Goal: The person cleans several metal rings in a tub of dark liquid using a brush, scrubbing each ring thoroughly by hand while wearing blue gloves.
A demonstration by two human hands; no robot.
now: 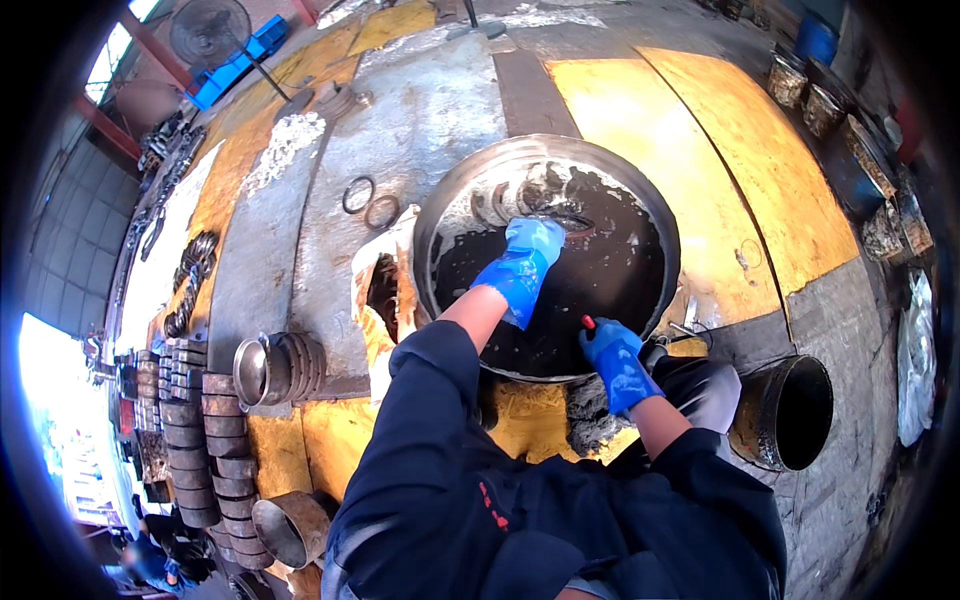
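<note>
Mid-frame, your left hand (528,262) reaches into the oily basin (640,190), fingers closed on a dark, slippery metal ring (566,219); grip its rim firmly. Your right hand (615,360) clamps a red-tipped tool (588,322).

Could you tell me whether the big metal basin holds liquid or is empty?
It holds liquid: the basin shows dark fluid inside, with the left hand dipped in.
</note>
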